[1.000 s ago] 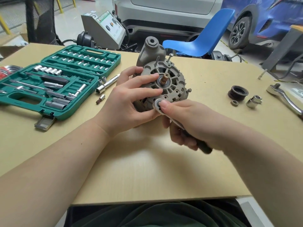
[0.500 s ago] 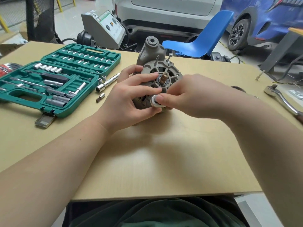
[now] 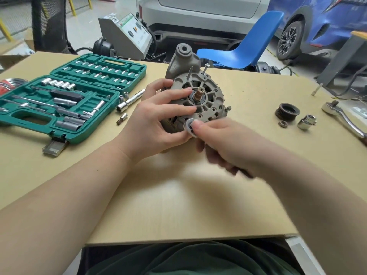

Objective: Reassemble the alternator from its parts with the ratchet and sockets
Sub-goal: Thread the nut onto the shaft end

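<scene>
Grey cast-metal alternator [image 3: 200, 96] on its side at centre of pale wooden table [image 3: 178, 205], rusty shaft end facing the viewer.

Left hand [image 3: 158, 124] curled around the housing's left side, fingers pressed over the front face, gripping it steady.

Right hand [image 3: 224, 143] blurred, closed around small chrome ratchet with dark handle [image 3: 190, 126]; round head seated at the housing's near lower edge, presumably on a bolt. Bolt itself hidden.

Risks, as judged:
- Socket slipping off the hidden bolt head on an angled stroke; rounded head, knuckles striking the housing.
- Housing rolling on its round body under torque if the left grip slackens.
- Two long through-bolts [image 3: 204, 68] at far top standing proud; uneven tightening likely to cock the halves.

Black ribbed pulley [image 3: 287, 112] and small nut [image 3: 282, 124] well apart on the right, not yet fitted.
</scene>
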